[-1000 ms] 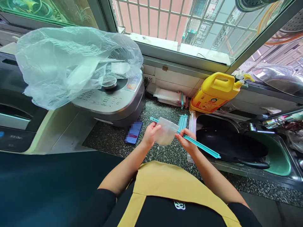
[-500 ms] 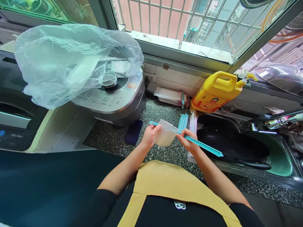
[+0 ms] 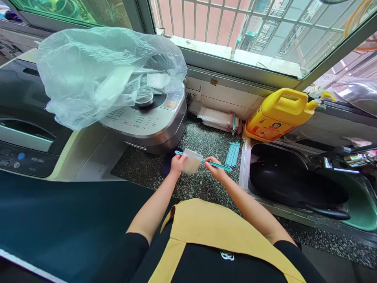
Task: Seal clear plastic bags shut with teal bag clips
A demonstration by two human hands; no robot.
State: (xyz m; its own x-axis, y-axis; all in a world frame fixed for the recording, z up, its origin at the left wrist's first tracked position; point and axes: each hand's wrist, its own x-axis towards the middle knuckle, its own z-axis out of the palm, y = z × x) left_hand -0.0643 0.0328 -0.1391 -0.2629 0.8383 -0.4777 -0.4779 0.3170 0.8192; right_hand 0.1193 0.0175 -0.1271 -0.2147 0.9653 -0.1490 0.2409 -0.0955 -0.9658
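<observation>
Plastic pouch [image 3: 193, 155] holds pale contents [image 3: 190, 167]; 2 hands [image 3: 176, 164] [image 3: 215, 168] grip it and teal clip [image 3: 225, 168].

Table [image 3: 203, 135]: black-and-white speckle. Held stick [image 3: 219, 165]: turquoise. Pouch [image 3: 191, 163]: translucent cream-white. Loose sticks [image 3: 232, 154]: turquoise. Jug [image 3: 269, 120], table's back edge: yellow. Apron [image 3: 206, 216]: mustard yellow.

Clips [image 3: 232, 154] between rice cooker [image 3: 173, 127] and sink [image 3: 361, 206]

Matt plas. pouch [image 3: 191, 162], smooth plas. clip [image 3: 222, 166]
</observation>
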